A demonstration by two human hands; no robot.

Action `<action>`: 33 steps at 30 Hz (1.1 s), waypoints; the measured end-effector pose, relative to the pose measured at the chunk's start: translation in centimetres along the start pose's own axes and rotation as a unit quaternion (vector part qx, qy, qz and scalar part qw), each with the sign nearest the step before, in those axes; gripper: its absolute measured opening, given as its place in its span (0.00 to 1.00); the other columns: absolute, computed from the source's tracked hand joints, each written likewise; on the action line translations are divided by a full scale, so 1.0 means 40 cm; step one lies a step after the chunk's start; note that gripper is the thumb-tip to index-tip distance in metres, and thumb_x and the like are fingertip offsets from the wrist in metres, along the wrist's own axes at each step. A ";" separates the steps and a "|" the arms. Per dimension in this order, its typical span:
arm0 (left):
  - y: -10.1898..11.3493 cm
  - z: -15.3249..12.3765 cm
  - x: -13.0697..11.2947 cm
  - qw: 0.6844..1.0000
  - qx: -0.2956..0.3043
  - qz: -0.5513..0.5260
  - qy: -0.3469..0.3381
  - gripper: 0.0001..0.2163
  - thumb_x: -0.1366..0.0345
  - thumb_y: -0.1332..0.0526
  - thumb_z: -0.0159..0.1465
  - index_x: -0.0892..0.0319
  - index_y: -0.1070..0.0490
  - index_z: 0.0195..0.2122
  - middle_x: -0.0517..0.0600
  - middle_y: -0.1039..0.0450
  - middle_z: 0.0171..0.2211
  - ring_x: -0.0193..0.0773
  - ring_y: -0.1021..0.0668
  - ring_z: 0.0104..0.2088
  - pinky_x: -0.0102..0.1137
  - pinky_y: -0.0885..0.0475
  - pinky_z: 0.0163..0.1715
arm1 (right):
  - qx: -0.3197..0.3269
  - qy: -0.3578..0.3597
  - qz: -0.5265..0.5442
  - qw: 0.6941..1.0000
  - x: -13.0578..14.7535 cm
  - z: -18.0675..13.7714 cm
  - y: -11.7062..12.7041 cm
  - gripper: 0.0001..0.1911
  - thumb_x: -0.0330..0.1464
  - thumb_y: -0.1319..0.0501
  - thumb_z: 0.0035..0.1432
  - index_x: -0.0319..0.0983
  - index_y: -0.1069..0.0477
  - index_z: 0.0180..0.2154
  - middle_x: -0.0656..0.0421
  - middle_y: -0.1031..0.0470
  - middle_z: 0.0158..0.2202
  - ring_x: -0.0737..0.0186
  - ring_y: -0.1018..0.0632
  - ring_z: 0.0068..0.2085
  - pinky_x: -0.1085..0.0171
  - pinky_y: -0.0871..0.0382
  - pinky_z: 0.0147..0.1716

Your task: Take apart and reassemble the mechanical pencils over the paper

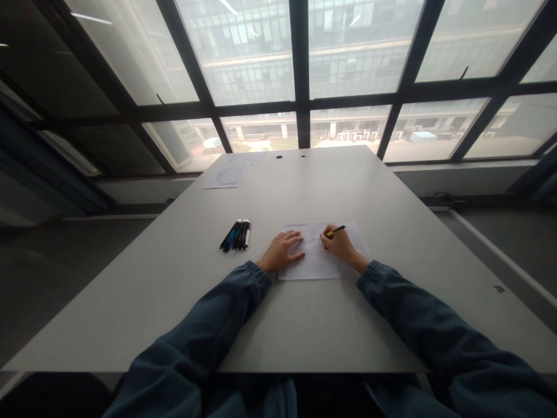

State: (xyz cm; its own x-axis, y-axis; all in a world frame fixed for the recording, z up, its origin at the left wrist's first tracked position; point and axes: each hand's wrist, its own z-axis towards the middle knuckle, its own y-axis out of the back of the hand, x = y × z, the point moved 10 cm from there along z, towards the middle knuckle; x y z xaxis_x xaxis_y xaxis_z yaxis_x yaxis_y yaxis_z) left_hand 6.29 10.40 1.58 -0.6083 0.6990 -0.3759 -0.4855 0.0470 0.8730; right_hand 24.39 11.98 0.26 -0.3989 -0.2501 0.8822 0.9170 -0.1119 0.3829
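A white sheet of paper [319, 268] lies on the white table in front of me. My left hand [282, 251] rests flat on its left part, fingers spread. Over the right part, my right hand [340, 244] is closed around a yellow and black pen [336, 230], which slants up to the right. The pen's tip is hidden by my fingers, so contact with the paper cannot be made out. To the left of my left hand, several pens [236, 235], mostly black with some blue, lie side by side in a bunch.
The white table [174, 302] reaches away to large dark-framed windows [300, 104]. More printed papers [224, 176] lie at its far left. Two small dark spots, one a round hole [279, 157], show near the far edge. A small dark mark [498, 288] is near the right edge.
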 end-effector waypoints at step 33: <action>0.040 -0.016 -0.196 0.983 0.038 -0.058 -0.171 0.17 0.61 0.44 0.69 0.49 0.32 0.59 0.53 0.25 0.50 0.41 0.23 0.48 0.36 0.29 0.51 | 0.111 0.085 0.184 0.973 0.129 -0.061 -0.047 0.21 0.27 0.51 0.56 0.41 0.29 0.48 0.60 0.29 0.32 0.67 0.31 0.27 0.67 0.37 0.24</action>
State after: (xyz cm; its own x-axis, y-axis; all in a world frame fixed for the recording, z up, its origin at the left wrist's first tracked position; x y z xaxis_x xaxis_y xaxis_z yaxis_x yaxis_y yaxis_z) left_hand 9.87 4.53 5.73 -0.2974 0.8845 -0.3595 -0.4840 0.1849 0.8553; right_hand 20.58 8.55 3.43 -0.0213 -0.3920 0.9197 0.9684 0.2205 0.1164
